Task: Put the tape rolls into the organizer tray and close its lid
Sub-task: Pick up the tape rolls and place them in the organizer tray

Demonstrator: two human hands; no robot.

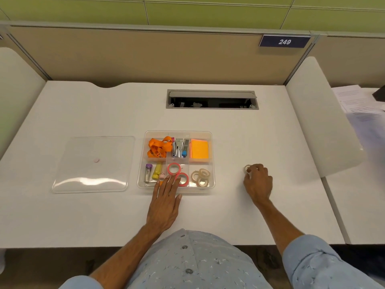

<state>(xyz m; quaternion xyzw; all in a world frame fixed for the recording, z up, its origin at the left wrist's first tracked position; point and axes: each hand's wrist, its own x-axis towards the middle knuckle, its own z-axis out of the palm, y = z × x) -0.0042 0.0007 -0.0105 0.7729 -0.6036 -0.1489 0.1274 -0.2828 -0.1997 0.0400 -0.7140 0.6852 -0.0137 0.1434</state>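
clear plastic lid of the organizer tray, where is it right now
In the head view the clear plastic lid lies flat on the white desk, left of the open clear organizer tray, apart from both hands.

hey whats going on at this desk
A person is packing tape rolls into a clear organizer tray on a white desk. The right hand is closed around a clear tape roll out on the desk, right of the tray. The left hand rests flat at the tray's near edge. Two pink tape rolls and a few clear ones already sit in the front compartments. The lid lies on the desk to the tray's left, so the tray is uncovered.
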